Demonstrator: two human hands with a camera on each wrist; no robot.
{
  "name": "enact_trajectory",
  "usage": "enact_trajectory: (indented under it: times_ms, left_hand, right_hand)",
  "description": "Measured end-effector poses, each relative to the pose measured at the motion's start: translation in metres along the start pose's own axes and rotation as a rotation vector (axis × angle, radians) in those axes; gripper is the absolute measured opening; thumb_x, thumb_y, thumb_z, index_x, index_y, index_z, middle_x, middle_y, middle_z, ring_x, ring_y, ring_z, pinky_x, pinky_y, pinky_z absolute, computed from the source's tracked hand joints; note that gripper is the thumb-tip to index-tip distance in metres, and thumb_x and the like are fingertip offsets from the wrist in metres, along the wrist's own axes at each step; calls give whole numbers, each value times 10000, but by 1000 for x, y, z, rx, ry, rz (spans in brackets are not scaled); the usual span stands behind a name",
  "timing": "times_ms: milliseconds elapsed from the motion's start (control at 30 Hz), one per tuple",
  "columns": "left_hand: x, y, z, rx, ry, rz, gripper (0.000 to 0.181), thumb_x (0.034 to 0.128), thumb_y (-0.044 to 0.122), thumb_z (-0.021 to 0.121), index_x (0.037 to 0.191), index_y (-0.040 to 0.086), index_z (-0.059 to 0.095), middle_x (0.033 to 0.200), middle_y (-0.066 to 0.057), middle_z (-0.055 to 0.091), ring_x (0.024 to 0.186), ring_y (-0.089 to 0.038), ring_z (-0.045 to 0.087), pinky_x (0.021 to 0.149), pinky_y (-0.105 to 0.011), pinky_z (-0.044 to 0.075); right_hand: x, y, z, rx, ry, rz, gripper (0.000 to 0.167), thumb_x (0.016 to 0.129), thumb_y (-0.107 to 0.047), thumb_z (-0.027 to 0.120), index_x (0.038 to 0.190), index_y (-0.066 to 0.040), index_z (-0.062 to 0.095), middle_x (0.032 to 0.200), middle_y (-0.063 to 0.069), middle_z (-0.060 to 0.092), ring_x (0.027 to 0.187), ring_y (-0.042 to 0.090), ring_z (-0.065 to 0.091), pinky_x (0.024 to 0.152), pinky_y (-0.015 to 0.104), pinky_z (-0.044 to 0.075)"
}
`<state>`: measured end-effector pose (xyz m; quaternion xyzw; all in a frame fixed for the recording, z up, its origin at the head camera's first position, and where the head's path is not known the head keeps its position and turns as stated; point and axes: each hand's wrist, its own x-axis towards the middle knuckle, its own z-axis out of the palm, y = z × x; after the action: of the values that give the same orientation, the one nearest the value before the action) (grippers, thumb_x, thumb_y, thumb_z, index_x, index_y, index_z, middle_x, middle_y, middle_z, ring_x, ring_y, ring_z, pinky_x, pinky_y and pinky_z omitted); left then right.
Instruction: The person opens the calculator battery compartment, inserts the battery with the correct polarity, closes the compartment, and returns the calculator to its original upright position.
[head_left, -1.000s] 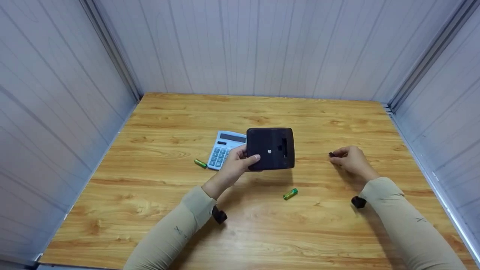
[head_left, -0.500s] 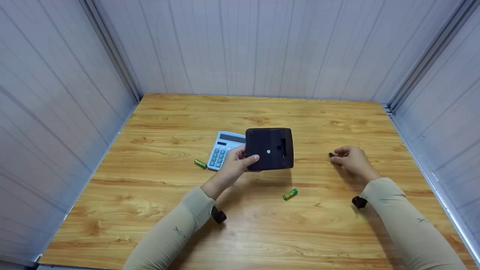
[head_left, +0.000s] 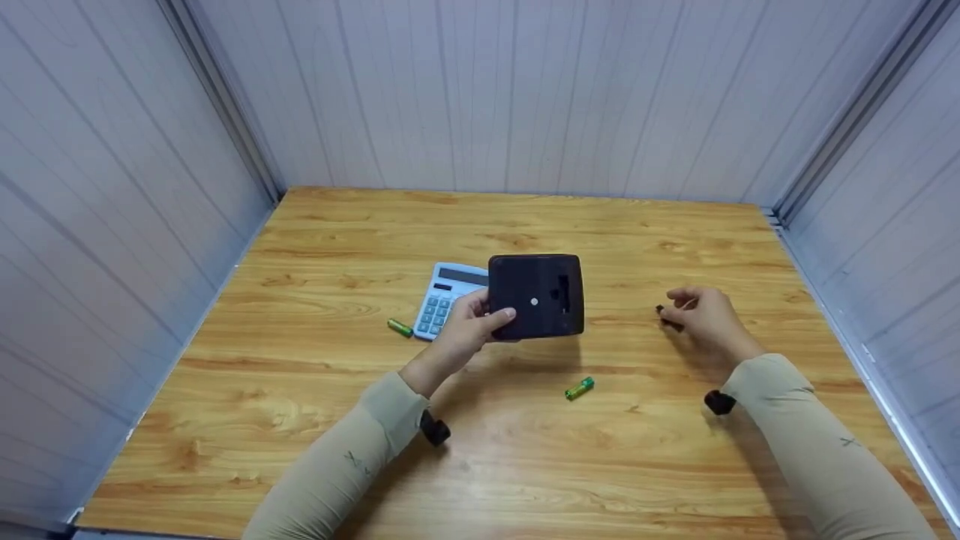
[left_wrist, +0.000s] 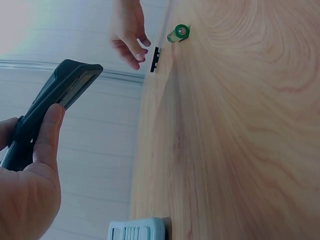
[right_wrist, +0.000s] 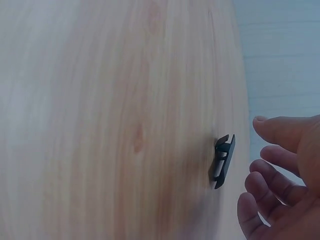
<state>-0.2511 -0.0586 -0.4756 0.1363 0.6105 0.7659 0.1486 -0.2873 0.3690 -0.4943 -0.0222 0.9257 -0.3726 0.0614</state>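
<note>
My left hand (head_left: 466, 328) grips a flat black device (head_left: 544, 289) by its left side, thumb on the face that has a small round light spot and an uncovered slot. In the left wrist view the thumb and fingers clasp the device (left_wrist: 50, 100) above the table. Beside a small black cover (right_wrist: 224, 162) on the table is my right hand (right_wrist: 280, 180), fingers loosely bent and apart from it. From the head view, the cover (head_left: 669, 318) lies at the fingertips of my right hand (head_left: 707, 319).
A light blue calculator (head_left: 435, 309) lies partly behind the left hand and device. One green battery (head_left: 400, 328) is at its left, and another battery (head_left: 580, 388) is nearer the front. White panels (head_left: 480, 90) stand around the wooden table (head_left: 300, 450).
My right hand has let go of the small black cover, which now lies on the table, and has lifted slightly. The left hand and device have shifted slightly left.
</note>
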Motion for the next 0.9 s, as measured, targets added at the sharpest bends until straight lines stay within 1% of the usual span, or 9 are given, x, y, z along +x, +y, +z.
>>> enact_trajectory:
  times_ms: [100, 267, 467, 700, 900]
  left_hand:
    - [1, 0, -1, 1, 0, 5, 377, 1075, 24, 626, 1445, -48, 610, 1276, -203, 741, 1112, -235, 783, 936, -384, 675]
    - [2, 0, -2, 11, 8, 6, 367, 1071, 24, 630, 1431, -46, 623, 1259, -191, 754, 1084, -223, 793, 919, -369, 678]
    - [1, 1, -2, 5, 12, 6, 368, 1065, 4, 629, 1429, -48, 627, 1233, -181, 760, 1062, -232, 803, 887, -382, 688]
    - [0, 1, -1, 10, 14, 4, 372, 1066, 1, 627, 1435, -45, 626, 1246, -185, 754, 1093, -244, 794, 895, -384, 685]
    - [1, 1, -1, 14, 15, 5, 388, 1069, 5, 621, 1453, -43, 614, 1270, -197, 749, 1077, -232, 794, 891, -380, 686]
  right_hand:
    - [-1, -3, 0, 11, 2, 1, 464, 1063, -154, 698, 1440, 104, 616, 1243, 239, 630, 1027, 248, 622, 755, 162, 518]
    - [-3, -8, 1, 26, 2, -19, 461, 1057, -136, 706, 1432, 118, 617, 1252, 266, 641, 996, 201, 632, 735, 152, 533]
    - [-5, -11, 4, 41, -8, -49, 480, 1045, -144, 738, 1427, 123, 621, 1273, 305, 635, 955, 164, 638, 720, 172, 590]
    - [-10, -17, 10, 27, 2, -94, 442, 1035, -141, 751, 1392, 102, 657, 1225, 270, 686, 977, 186, 604, 734, 166, 523]
    - [-12, -21, 14, 38, 2, -128, 416, 1027, -99, 749, 1373, 116, 662, 1181, 259, 700, 958, 159, 594, 747, 164, 511]
